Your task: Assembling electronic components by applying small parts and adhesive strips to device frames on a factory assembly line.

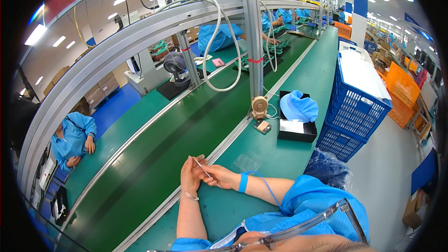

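Note:
My left hand (pixel 189 176) and my right hand (pixel 221 177) meet just past the near rail of the conveyor. A thin, pale, stick-like piece (pixel 201 167) slants between them; its exact kind is too small to tell. Closed right fingers grip it, and its upper end reaches the curled left fingertips. Whatever else the left fingers may hold is hidden. A blue wrist strap (pixel 243 183) with a cord circles my right wrist. To the right of my hands, a clear gridded sheet (pixel 247 161) lies on the green tabletop (pixel 275 156).
Beyond my hands runs the dark green conveyor belt (pixel 154 151). A small brown fan (pixel 259 107) stands by the metal post (pixel 255 56). The black box (pixel 298 136) holds a blue cap (pixel 298 106). Blue crates (pixel 357 112) are stacked at right. A co-worker (pixel 74 137) sits across.

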Tool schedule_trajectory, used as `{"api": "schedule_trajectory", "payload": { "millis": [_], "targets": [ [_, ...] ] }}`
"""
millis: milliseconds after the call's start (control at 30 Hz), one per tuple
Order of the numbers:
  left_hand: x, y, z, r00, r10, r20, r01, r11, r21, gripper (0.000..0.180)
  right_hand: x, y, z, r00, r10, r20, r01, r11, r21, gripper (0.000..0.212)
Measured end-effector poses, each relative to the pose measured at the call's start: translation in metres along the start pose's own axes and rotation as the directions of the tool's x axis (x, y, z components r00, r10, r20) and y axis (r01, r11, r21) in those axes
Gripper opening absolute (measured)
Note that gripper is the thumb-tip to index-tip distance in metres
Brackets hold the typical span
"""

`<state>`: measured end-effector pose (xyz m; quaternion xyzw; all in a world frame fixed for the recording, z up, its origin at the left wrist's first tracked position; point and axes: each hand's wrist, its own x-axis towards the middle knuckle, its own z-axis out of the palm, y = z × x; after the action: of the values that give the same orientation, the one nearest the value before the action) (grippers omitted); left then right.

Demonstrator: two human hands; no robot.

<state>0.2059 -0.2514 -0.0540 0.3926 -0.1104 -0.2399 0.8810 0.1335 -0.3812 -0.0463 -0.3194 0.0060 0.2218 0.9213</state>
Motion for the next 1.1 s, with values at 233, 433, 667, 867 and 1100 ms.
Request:
{"api": "schedule_trajectory", "payload": {
  "millis": [233, 433, 667, 867, 1100],
  "targets": [
    [0.01, -0.007, -0.016, 0.999, 0.006, 0.037, -0.004, 0.998, -0.056, 0.028, -0.087, -0.066, 0.105, 0.716, -0.575, 0.395, 0.684, 0.467, -0.56, 0.02],
    [0.005, -0.005, -0.008, 0.999, -0.025, 0.02, 0.027, 0.993, -0.111, 0.029, -0.153, -0.091, 0.115, -0.173, -0.72, 0.672, 0.974, -0.228, 0.006, 0.01],
    [-0.005, 0.002, -0.011, 0.998, -0.04, 0.04, 0.042, 0.997, -0.069, 0.029, -0.165, -0.122, 0.108, -0.056, -0.321, 0.945, 0.986, -0.164, 0.003, 0.014],
    [0.0, -0.001, -0.004, 0.998, -0.035, 0.058, 0.037, 0.999, -0.032, 0.028, -0.166, -0.126, 0.117, -0.188, -0.336, 0.923, 0.966, -0.232, 0.112, 0.013],
    [-0.002, -0.001, -0.001, 0.998, -0.03, 0.056, 0.032, 0.999, -0.041, 0.03, -0.171, -0.124, 0.119, -0.099, -0.381, 0.919, 0.969, -0.248, 0.001, 0.016]
  ]
}}
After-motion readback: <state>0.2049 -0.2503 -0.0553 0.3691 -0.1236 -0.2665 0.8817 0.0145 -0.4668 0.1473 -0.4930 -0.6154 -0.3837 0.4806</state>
